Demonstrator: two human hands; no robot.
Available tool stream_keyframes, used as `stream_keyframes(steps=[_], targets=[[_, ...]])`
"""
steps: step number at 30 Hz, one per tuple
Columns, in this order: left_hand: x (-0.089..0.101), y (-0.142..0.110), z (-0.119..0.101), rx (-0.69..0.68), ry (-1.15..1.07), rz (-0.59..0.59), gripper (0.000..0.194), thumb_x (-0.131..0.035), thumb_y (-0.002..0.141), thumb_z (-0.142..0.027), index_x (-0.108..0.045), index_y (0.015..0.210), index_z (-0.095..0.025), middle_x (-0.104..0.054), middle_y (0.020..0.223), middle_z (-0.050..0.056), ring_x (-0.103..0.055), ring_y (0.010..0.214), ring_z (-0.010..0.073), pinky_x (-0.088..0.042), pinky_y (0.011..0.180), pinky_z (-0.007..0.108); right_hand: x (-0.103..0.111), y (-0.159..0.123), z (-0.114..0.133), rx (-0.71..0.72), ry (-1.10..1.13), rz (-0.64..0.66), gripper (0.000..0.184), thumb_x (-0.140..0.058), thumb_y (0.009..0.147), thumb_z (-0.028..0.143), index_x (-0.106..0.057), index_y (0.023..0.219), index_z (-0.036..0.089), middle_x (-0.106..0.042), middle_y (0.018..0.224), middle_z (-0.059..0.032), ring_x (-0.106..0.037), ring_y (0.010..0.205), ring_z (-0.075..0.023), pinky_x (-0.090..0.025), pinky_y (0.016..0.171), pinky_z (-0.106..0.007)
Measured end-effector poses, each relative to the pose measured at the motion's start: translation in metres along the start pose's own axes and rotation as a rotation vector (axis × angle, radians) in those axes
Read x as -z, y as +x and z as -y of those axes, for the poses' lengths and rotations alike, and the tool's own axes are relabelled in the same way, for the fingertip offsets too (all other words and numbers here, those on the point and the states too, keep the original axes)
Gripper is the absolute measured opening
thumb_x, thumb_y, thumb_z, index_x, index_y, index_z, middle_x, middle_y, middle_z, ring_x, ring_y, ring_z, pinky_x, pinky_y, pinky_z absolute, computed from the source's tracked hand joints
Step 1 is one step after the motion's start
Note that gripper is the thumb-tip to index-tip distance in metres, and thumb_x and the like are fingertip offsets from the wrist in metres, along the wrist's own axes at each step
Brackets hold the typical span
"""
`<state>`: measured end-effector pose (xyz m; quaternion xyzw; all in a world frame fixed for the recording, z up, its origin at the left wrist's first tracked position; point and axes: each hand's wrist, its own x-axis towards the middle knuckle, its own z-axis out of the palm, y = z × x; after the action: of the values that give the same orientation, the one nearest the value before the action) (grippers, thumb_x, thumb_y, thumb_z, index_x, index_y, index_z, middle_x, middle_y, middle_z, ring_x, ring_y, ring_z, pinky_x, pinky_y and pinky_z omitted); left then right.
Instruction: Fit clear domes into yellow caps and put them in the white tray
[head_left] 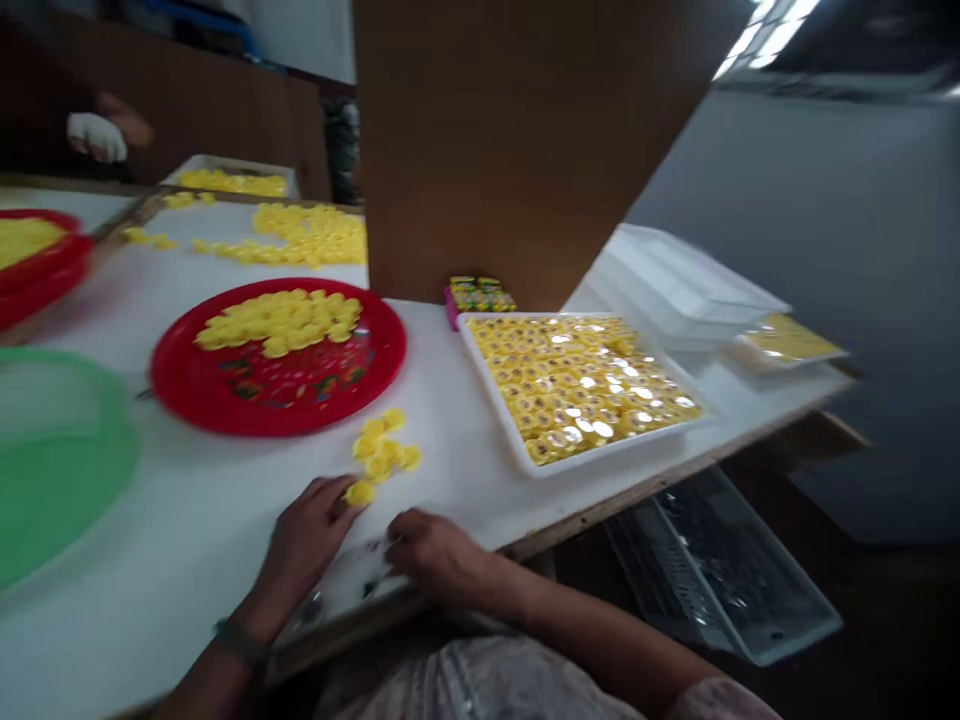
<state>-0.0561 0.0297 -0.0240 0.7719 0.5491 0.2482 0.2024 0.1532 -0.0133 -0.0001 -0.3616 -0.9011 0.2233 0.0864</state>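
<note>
My left hand (304, 535) rests on the white table (195, 520) with its fingers curled on one yellow round piece (359, 492). A small cluster of the same yellow pieces (385, 448) lies just beyond it. My right hand (431, 552) lies near the table's front edge, fingers bent down onto a small shiny clear item I cannot make out. A red round tray (225, 395) with a heap of yellow pieces sits behind the hands. A white rectangular tray (517, 430) packed with rows of shiny yellow pieces stands to the right.
A green round tray (60, 470) lies at the left, another red tray (37, 270) behind it. Loose yellow pieces (307, 235) cover the far table. A brown cardboard panel (517, 140) stands upright behind. Clear lids (675, 285) are stacked right. Another person's hand (105, 130) appears far left. A wire basket (720, 570) sits below.
</note>
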Motion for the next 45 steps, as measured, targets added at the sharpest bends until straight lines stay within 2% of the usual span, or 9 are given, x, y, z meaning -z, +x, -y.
stream_keyframes(steps=[4,8,12,15,23,30,34,38,45], targets=[[0.007,-0.002,-0.012,0.033,-0.014,0.057,0.025,-0.053,0.081,-0.026,-0.057,0.105,-0.021,-0.059,0.101,0.004,-0.058,0.085,0.0202,-0.046,0.076,0.03,0.004,-0.008,-0.004,-0.111,0.172,-0.15,0.017,-0.05,0.086,0.016,-0.062,0.074,0.015,-0.06,0.08,-0.0056,-0.056,0.077,-0.0144,-0.044,0.071,-0.023],[0.01,-0.005,-0.018,0.057,-0.006,0.064,0.022,-0.057,0.08,-0.024,-0.056,0.101,-0.02,-0.058,0.095,0.004,-0.058,0.08,0.0201,-0.046,0.074,0.03,0.012,-0.007,-0.001,-0.189,0.227,-0.246,0.017,-0.048,0.086,0.013,-0.064,0.091,0.018,-0.061,0.088,-0.0058,-0.058,0.08,-0.015,-0.045,0.073,-0.025],[0.013,-0.007,-0.019,0.069,-0.022,0.043,0.019,-0.057,0.079,-0.021,-0.056,0.098,-0.019,-0.057,0.094,0.003,-0.058,0.078,0.0198,-0.045,0.073,0.03,0.009,0.01,0.008,-0.034,0.141,-0.18,0.029,-0.057,0.082,0.015,-0.059,0.11,0.02,-0.06,0.104,-0.009,-0.055,0.097,-0.0198,-0.044,0.084,-0.032],[0.013,-0.008,-0.018,0.077,-0.049,0.032,0.019,-0.058,0.078,-0.019,-0.056,0.096,-0.018,-0.058,0.094,0.003,-0.058,0.076,0.0191,-0.045,0.071,0.03,0.001,0.021,0.011,0.016,0.057,-0.116,0.021,-0.057,0.082,0.015,-0.061,0.102,0.017,-0.061,0.098,-0.0096,-0.054,0.093,-0.0208,-0.044,0.083,-0.033],[0.014,-0.017,-0.012,0.109,-0.156,0.029,0.028,-0.061,0.075,-0.022,-0.056,0.103,-0.02,-0.057,0.098,0.003,-0.054,0.065,0.0149,-0.046,0.069,0.029,-0.003,0.017,0.003,-0.185,0.135,-0.107,0.022,-0.064,0.077,0.017,-0.061,0.099,0.015,-0.058,0.089,-0.0067,-0.055,0.084,-0.0184,-0.044,0.074,-0.028],[0.02,-0.021,-0.011,0.082,-0.185,0.064,0.031,-0.061,0.075,-0.024,-0.058,0.106,-0.02,-0.058,0.101,0.004,-0.054,0.062,0.0138,-0.046,0.065,0.028,0.0,0.013,0.004,-0.229,0.234,-0.109,0.02,-0.066,0.072,0.011,-0.057,0.089,0.018,-0.057,0.084,-0.0018,-0.053,0.073,-0.0138,-0.04,0.064,-0.023],[0.025,-0.022,-0.011,0.096,-0.204,0.03,0.03,-0.06,0.076,-0.025,-0.059,0.106,-0.021,-0.058,0.099,0.004,-0.053,0.062,0.0138,-0.046,0.063,0.027,-0.004,0.013,0.006,-0.252,0.368,-0.154,0.018,-0.062,0.075,0.011,-0.06,0.091,0.019,-0.059,0.075,0.0005,-0.053,0.067,-0.0122,-0.04,0.063,-0.022],[0.036,-0.026,-0.02,0.112,-0.29,-0.038,0.024,-0.056,0.079,-0.028,-0.062,0.101,-0.02,-0.06,0.088,0.003,-0.052,0.061,0.0137,-0.044,0.059,0.026,0.0,0.015,0.01,-0.285,0.55,-0.249,0.004,-0.061,0.079,0.021,-0.064,0.078,0.018,-0.063,0.077,-0.0014,-0.056,0.07,-0.0129,-0.042,0.065,-0.023],[0.03,-0.037,-0.038,0.268,-0.779,0.074,0.02,-0.059,0.08,-0.033,-0.066,0.091,-0.018,-0.063,0.071,0.002,-0.054,0.064,0.0152,-0.043,0.059,0.024,0.012,0.027,0.025,-0.407,0.982,-0.375,0.009,-0.064,0.074,0.023,-0.061,0.081,0.019,-0.063,0.071,0.0011,-0.058,0.068,-0.0129,-0.046,0.064,-0.024]])
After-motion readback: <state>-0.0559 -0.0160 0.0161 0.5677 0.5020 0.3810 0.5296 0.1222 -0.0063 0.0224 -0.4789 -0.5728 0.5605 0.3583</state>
